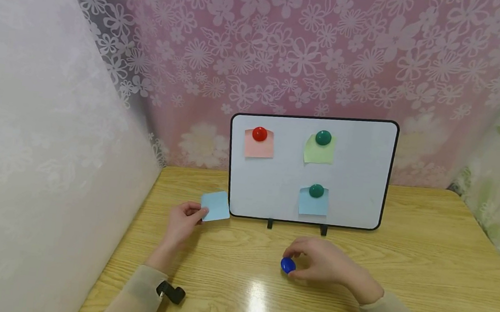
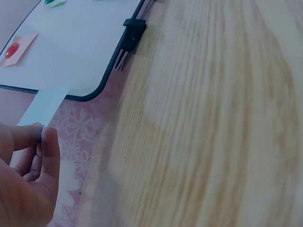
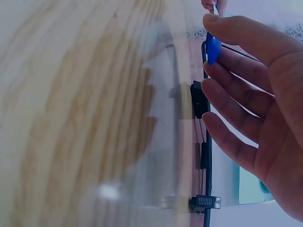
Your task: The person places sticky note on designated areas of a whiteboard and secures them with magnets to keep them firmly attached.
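Note:
My left hand [image 1: 183,224] pinches a light blue sticky note [image 1: 216,206] by its left edge, just off the lower left corner of the whiteboard [image 1: 274,188]. In the left wrist view thumb and fingertips press together on the note [image 2: 45,106]. Over the table in front of the board, my right hand [image 1: 323,262] holds a round blue magnet [image 1: 287,265] between thumb and fingers. The right wrist view shows this magnet [image 3: 214,48] edge-on, with the other fingers spread loosely below it.
On the board, a red magnet [image 1: 259,134] holds a pink note [image 1: 259,150]. Green magnets [image 1: 323,138] hold a green note [image 1: 319,155] and a second blue note [image 1: 313,207]. Small black feet [image 1: 323,230] support the board on the wooden table [image 1: 219,283]. A floral curtain [image 1: 288,44] hangs behind.

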Demonstrator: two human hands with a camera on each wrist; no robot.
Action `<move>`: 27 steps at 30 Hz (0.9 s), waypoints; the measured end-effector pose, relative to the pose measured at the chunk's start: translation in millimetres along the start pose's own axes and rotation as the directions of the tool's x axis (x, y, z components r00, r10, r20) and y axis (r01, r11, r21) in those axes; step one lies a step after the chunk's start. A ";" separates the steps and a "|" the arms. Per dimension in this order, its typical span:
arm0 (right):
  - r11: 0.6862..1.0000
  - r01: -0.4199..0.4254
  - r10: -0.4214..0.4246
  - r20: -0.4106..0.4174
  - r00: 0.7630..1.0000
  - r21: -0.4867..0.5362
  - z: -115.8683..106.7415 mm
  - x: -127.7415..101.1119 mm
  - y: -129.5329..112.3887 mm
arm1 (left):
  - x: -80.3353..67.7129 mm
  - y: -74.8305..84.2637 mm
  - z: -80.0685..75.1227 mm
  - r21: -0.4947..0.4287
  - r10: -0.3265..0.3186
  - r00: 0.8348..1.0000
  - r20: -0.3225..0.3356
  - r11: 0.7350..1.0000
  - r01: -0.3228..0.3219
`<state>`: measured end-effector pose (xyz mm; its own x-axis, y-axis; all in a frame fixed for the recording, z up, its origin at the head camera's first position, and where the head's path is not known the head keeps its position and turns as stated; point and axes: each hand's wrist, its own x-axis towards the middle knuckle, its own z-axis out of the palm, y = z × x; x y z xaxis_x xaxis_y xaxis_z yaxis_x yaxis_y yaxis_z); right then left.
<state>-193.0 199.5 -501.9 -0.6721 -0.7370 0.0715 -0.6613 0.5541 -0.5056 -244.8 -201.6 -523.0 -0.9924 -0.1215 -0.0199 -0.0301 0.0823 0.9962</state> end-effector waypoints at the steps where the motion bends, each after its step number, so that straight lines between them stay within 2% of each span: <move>1: 1.000 -0.004 0.004 0.002 1.000 -0.001 0.7 0.1 0.8 | -0.1 -0.5 1.9 0.010 0.002 1.000 0.005 1.000 -0.002; 7: 1.000 -0.017 0.017 -0.002 1.000 -0.002 3.3 0.7 2.6 | -2.4 -1.1 12.9 0.024 0.020 0.999 0.039 0.999 -0.021; 12: 1.000 -0.016 0.016 -0.004 1.000 -0.006 3.8 1.4 2.9 | -4.5 -0.2 21.4 0.010 0.016 0.998 0.067 1.000 -0.017; 27: 0.998 -0.060 0.059 -0.030 0.998 -0.019 1.6 5.6 0.6 | -4.7 6.8 44.8 0.052 0.010 0.993 0.117 0.999 -0.016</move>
<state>-196.6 195.1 -503.2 -0.7197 -0.6910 0.0676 -0.6265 0.6044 -0.4922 -245.7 -156.2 -520.0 -0.9998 -0.0040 -0.0196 -0.0200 0.1357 0.9905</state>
